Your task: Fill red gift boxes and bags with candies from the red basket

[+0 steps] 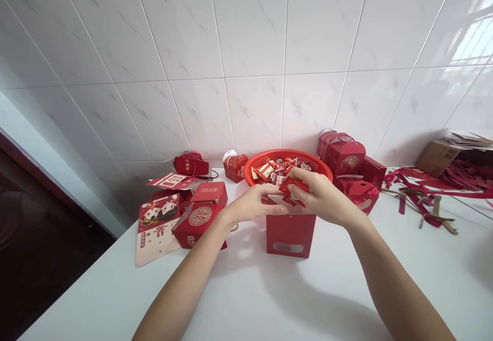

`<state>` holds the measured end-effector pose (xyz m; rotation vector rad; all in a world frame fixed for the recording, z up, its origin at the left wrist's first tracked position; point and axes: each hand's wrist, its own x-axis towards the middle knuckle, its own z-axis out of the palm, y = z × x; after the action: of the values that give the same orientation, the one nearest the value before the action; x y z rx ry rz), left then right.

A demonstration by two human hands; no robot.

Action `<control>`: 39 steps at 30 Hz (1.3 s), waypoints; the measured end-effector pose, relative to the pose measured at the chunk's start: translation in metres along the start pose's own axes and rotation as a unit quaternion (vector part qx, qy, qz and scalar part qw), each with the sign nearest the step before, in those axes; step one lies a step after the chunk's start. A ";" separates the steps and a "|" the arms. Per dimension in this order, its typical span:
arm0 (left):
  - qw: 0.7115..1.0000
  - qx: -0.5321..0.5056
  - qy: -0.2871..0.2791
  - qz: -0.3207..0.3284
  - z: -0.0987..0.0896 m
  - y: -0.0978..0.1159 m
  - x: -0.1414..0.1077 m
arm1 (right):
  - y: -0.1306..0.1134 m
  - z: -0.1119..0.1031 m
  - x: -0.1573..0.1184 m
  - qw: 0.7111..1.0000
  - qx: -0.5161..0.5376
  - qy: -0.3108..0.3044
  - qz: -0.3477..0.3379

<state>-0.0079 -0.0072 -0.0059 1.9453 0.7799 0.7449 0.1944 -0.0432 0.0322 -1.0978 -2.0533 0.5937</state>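
Note:
A tall red gift box [290, 234] with a small clear window near its base stands upright on the table in front of me. My right hand [321, 197] is closed on a red-wrapped candy [289, 192] just above the box's top. At the upper left edge of the box is my left hand [252, 206], its thumb and fingers apart around the pale inner side of the opening; whether it touches the box I cannot tell. Right behind the hands sits a red plastic basket [292, 153] with many wrapped candies [275, 169] in it. The box's inside is hidden.
Several red gift boxes [198, 223] and a panda-printed bag [157, 230] lie at left. A small red box [235, 167] stands by the wall. More boxes [346, 156] are stacked right of the basket. Ribbons [423, 202] and a cardboard box [437, 158] lie far right.

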 end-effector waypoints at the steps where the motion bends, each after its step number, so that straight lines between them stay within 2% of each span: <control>1: 1.000 -0.001 -0.011 -0.009 0.000 0.001 0.000 | 0.000 0.000 0.000 1.000 0.003 -0.008 0.005; 5: 0.999 0.011 -0.022 -0.041 0.000 0.003 0.000 | -0.002 0.001 -0.001 0.999 0.007 -0.033 0.014; 14: 0.999 -0.007 -0.036 -0.035 -0.001 -0.001 0.001 | -0.004 -0.002 -0.001 0.998 -0.026 -0.055 0.024; 19: 0.999 0.003 -0.010 -0.041 -0.001 -0.002 0.001 | -0.005 -0.003 -0.002 0.999 -0.001 -0.037 0.004; 26: 0.998 -0.014 -0.022 -0.057 0.000 -0.001 0.001 | -0.004 -0.001 0.000 0.999 0.014 -0.016 -0.028; 35: 0.997 0.023 -0.010 -0.077 -0.001 -0.002 0.001 | 0.001 -0.011 -0.001 0.999 -0.012 0.024 -0.026; 39: 0.998 0.037 -0.018 -0.054 -0.003 0.002 -0.001 | 0.003 -0.020 -0.002 0.999 -0.039 0.027 -0.010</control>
<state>-0.0098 -0.0070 -0.0033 1.9612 0.8937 0.6221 0.2123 -0.0421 0.0416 -1.1255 -2.0539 0.4724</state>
